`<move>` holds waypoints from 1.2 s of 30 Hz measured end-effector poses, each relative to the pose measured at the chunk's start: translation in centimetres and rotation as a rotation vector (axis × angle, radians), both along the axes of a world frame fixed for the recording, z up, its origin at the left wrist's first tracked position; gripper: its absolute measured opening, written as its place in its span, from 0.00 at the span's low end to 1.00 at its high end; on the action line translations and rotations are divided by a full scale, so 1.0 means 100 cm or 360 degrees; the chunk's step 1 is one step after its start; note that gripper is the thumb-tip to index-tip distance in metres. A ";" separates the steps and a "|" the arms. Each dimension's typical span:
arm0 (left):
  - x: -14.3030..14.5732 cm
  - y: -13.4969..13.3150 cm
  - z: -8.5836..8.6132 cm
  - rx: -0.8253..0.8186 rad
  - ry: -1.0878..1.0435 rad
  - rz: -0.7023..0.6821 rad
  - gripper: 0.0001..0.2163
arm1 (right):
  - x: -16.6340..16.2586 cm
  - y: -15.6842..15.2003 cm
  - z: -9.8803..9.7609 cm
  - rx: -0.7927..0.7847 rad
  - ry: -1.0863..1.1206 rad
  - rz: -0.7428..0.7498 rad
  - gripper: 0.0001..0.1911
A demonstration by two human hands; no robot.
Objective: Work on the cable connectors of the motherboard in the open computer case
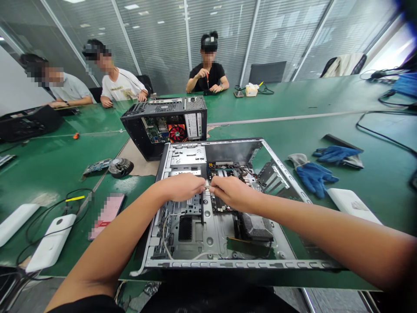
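An opened desktop computer case (224, 264) lies on its side in front of me. My left hand (185, 187) and my right hand (232, 192) meet above its middle, fingertips pinched close together. Between them runs a short piece of thin pale cable (207, 187), held from both sides. Under my right hand sits the motherboard (219, 205), partly covered by it. Nearer to me are a finned heatsink (259, 227) and a dark green circuit board (249, 247). Another stretch of pale cable (164, 234) curves along the case floor at the left.
Behind stands a second computer case (135, 134) with a red fan. Blue work gloves (314, 177) and a white device (353, 205) lie right. Left are a round cooler (120, 168), a pink box-like item (108, 215) and a cabled white device (52, 243). Three people sit across the table.
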State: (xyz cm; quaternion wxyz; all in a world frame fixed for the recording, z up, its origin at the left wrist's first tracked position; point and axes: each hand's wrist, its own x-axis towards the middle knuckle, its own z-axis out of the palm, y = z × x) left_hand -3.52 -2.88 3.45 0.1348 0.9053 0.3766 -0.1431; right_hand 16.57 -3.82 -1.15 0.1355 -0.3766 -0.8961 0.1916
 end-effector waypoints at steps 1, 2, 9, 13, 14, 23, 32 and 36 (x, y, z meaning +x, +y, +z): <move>0.000 0.000 0.000 0.0004 0.0004 -0.0002 0.13 | 0.000 0.000 0.000 -0.0006 -0.0008 0.0003 0.12; 0.000 0.000 0.000 0.0007 0.0007 -0.0004 0.13 | 0.000 0.000 0.001 -0.0007 -0.0018 0.0009 0.12; -0.002 0.000 0.000 0.0004 0.0001 -0.0012 0.12 | 0.000 0.000 0.001 0.0016 -0.0033 0.0021 0.12; -0.002 0.001 0.001 -0.0013 -0.0015 0.0008 0.14 | -0.001 0.001 0.000 0.0036 -0.0036 0.0010 0.10; -0.002 0.001 0.001 -0.0018 -0.0015 0.0014 0.14 | -0.001 0.001 -0.001 0.0042 -0.0040 0.0010 0.10; -0.002 0.001 0.001 -0.0031 -0.0018 0.0007 0.14 | 0.001 0.000 0.000 0.0065 -0.0068 0.0012 0.11; -0.001 0.001 -0.003 0.0029 0.0029 -0.0028 0.14 | 0.000 0.000 0.003 0.0050 -0.0106 0.0027 0.13; -0.002 0.001 -0.003 0.0045 0.0005 -0.0021 0.14 | 0.000 0.001 0.002 0.0083 -0.0103 0.0010 0.11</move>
